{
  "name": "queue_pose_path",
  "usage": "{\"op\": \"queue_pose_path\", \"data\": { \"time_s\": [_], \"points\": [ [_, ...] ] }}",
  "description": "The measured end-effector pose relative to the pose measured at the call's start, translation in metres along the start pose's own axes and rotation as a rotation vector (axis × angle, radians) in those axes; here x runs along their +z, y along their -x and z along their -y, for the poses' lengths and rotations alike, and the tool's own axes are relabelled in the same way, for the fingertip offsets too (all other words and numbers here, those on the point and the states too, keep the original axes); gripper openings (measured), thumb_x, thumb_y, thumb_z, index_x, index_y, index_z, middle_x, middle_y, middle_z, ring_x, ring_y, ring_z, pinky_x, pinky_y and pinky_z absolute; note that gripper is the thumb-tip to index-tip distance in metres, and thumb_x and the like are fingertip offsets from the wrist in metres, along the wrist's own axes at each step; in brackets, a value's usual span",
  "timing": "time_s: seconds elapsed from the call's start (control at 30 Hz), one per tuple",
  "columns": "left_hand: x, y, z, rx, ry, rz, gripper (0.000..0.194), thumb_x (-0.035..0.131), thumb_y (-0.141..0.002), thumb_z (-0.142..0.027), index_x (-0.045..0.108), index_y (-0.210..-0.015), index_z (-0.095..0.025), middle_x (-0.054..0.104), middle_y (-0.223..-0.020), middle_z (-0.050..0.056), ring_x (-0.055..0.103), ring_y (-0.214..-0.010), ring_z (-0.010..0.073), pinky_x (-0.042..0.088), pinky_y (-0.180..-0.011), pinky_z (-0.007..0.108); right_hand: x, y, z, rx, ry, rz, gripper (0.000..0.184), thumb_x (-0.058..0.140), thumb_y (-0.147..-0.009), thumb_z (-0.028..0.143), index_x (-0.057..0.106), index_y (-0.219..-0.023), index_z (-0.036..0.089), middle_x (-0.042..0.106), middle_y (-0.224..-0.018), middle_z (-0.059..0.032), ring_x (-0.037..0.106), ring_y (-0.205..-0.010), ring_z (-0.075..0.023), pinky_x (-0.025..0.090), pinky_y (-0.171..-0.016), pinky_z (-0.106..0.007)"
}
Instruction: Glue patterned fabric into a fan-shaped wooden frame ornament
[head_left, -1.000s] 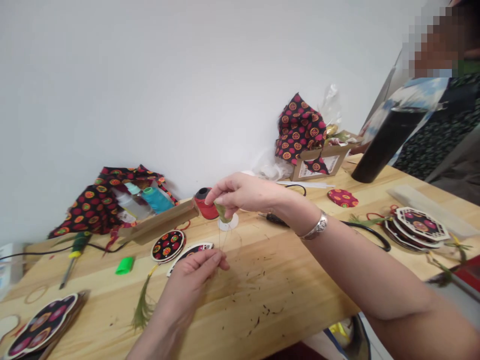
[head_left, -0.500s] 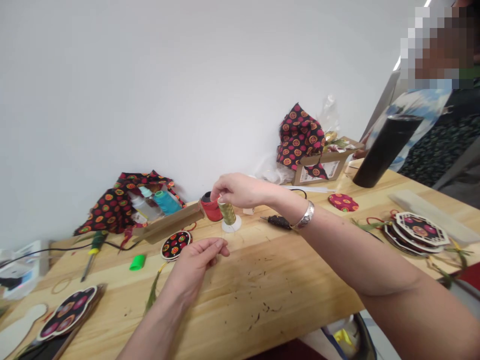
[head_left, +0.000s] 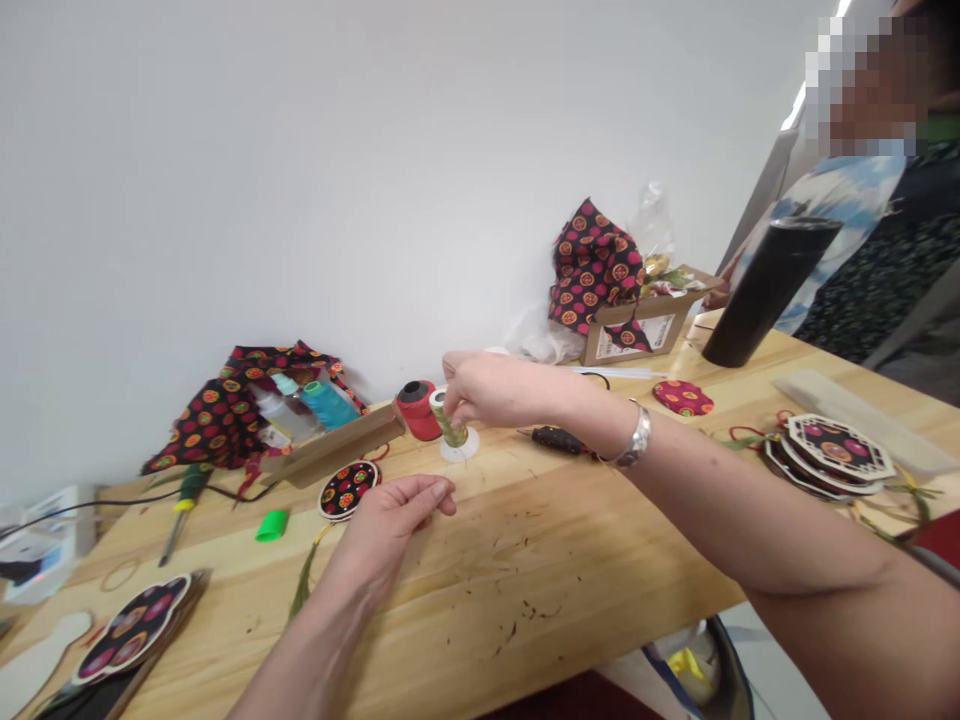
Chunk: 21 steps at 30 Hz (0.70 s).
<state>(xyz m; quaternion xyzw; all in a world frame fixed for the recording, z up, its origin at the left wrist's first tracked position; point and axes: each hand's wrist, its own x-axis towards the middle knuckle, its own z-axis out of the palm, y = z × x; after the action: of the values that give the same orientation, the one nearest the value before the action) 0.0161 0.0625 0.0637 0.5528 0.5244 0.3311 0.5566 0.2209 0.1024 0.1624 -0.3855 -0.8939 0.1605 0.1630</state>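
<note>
My right hand (head_left: 484, 388), with a silver bracelet on its wrist, is closed at the right side of a spool of gold thread (head_left: 452, 430). Its fingertips overlap the spool; whether they grip thread cannot be seen. The spool stands upright on a white base (head_left: 459, 450). Lower and to the left, my left hand (head_left: 405, 510) is held in a pinch over the wood table (head_left: 517, 540). Anything between its fingertips is too fine to make out. A round patterned pendant (head_left: 348, 490) with a tassel lies beside my left hand. A red thread spool (head_left: 417, 410) is just left of the gold one.
A black-handled pointed tool (head_left: 556, 440) lies beyond my right wrist. Patterned pieces (head_left: 836, 450) are stacked at right, near a black tumbler (head_left: 765, 295). A screwdriver (head_left: 180, 515), green cap (head_left: 271, 525) and cardboard box (head_left: 337, 450) are at left. Another person (head_left: 855, 230) is at far right.
My right hand has moved from above the gold spool down to its right side, uncovering the spool's top. My left hand has hardly moved.
</note>
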Motion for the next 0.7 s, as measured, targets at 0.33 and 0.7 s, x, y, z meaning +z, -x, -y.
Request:
{"op": "queue_pose_path", "data": {
  "time_s": [0.33,0.7],
  "points": [
    [-0.004,0.0,-0.005,-0.017,-0.02,-0.001,0.025,0.078,-0.064,-0.043,0.074,-0.061,-0.018,0.07,-0.06,0.004,0.045,-0.053,0.013,0.03,-0.054,0.026,0.05,0.052,0.002,0.281,-0.227,-0.237,0.018,0.061,-0.08,0.014,0.068,-0.064,0.015,0.055,-0.076,-0.0042,0.047,-0.078,-0.0169,0.032,-0.069,-0.028],
    [0.011,0.004,-0.005,-0.146,0.242,0.007,0.033,0.084,-0.055,-0.041,0.078,-0.072,-0.014,0.074,-0.072,0.01,0.056,-0.065,0.0148,0.037,-0.06,0.025,0.119,0.047,0.019,0.638,-0.989,-0.185,0.026,0.063,-0.076,0.033,0.067,-0.059,0.013,0.052,-0.05,0.0039,0.037,-0.046,-0.0068,0.027,-0.046,-0.022]
  ]
}}
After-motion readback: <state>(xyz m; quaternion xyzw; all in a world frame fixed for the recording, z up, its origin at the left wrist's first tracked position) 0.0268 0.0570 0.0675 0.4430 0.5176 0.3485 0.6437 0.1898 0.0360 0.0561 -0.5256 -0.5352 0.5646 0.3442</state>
